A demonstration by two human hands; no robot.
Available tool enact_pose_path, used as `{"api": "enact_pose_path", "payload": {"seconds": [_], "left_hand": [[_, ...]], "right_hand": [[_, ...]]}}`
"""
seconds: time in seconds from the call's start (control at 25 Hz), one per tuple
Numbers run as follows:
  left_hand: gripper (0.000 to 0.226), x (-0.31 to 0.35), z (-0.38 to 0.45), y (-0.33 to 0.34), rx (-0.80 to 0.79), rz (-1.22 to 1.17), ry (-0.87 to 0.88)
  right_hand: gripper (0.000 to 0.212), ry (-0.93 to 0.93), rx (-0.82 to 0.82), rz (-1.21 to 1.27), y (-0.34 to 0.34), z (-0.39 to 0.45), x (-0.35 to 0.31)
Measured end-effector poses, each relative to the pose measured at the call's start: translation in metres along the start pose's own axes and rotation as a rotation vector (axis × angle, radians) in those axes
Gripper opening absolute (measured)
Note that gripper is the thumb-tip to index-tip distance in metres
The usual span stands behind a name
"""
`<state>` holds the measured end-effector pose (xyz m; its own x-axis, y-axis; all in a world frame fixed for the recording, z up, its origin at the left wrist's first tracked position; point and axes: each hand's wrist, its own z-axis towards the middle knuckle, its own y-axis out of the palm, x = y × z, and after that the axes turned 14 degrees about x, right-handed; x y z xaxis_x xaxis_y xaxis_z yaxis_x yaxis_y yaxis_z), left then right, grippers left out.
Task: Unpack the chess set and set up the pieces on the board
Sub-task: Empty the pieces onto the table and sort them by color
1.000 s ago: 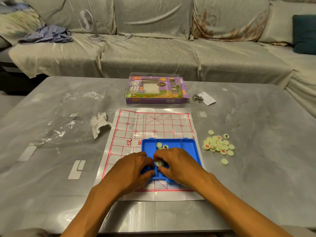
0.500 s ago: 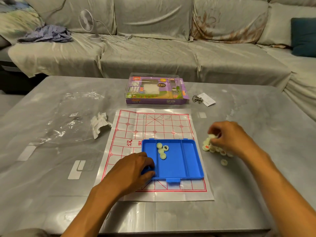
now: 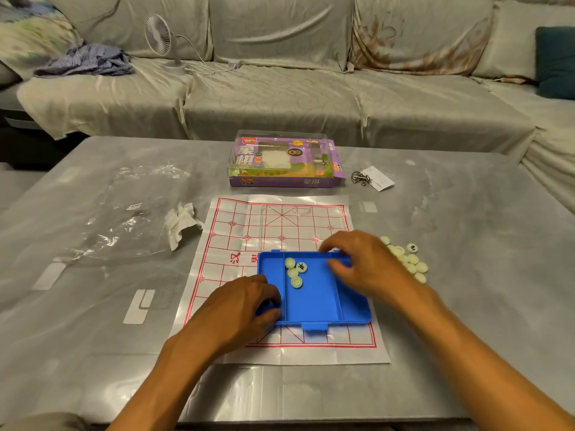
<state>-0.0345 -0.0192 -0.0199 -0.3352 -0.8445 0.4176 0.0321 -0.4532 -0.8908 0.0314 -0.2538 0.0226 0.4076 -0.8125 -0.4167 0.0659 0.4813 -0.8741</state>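
Chess pieces are what this moment turns on, and most of them already lie outside their tray. Starting at the left, the left hand (image 3: 245, 301) grips the near-left corner of the blue tray (image 3: 314, 306), fingers curled over its edge, exactly as it did half a second ago; it is pinning the tray in place on the paper board (image 3: 280, 225). Just beyond that hand's fingertips, in the tray's middle compartment, sit the last four pieces (image 3: 295, 272), one showing a black character and the rest blank side up. Further right, the right hand (image 3: 361, 262) has changed most: half a second ago it was out over the loose pile, dropping off a piece, and now it has swung back over the tray's far-right part, fingers loosely curled and holding nothing that I can see, though its underside is hidden. Just beyond its knuckles on the outer side, on the bare table (image 3: 466, 244), lies the pile of unloaded pieces (image 3: 407, 259). My reading is that unpacking is nearly done, one trip at a time, and that the hand is returning for the remaining four. Setting up cannot begin until the tray, which covers the board's near half, is lifted away.
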Motion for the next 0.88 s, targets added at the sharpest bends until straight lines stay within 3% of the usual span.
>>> {"api": "enact_pose_path", "payload": {"seconds": [0.12, 0.2, 0.32, 0.52, 0.72, 0.88], "left_hand": [[0.028, -0.001, 0.0, 0.0, 0.011, 0.003, -0.003], [0.027, 0.0, -0.001, -0.001, 0.009, 0.0, -0.002], [0.027, -0.001, -0.001, -0.001, 0.013, 0.002, 0.002], [0.029, -0.002, 0.0, 0.001, 0.006, 0.0, 0.003], [0.029, -0.002, -0.001, 0.001, 0.008, -0.001, 0.007], [0.029, -0.002, 0.0, 0.002, 0.005, 0.007, 0.009]], "right_hand": [[0.047, -0.166, -0.201, -0.024, 0.029, -0.009, -0.025], [0.052, -0.185, -0.228, -0.04, 0.035, -0.01, -0.024], [0.038, -0.19, -0.205, 0.003, 0.032, -0.007, -0.016], [0.041, -0.166, -0.194, -0.031, 0.034, -0.006, -0.012], [0.012, -0.229, -0.11, -0.095, 0.04, -0.006, -0.014], [0.008, -0.213, -0.068, -0.077, 0.045, -0.007, -0.014]]}}
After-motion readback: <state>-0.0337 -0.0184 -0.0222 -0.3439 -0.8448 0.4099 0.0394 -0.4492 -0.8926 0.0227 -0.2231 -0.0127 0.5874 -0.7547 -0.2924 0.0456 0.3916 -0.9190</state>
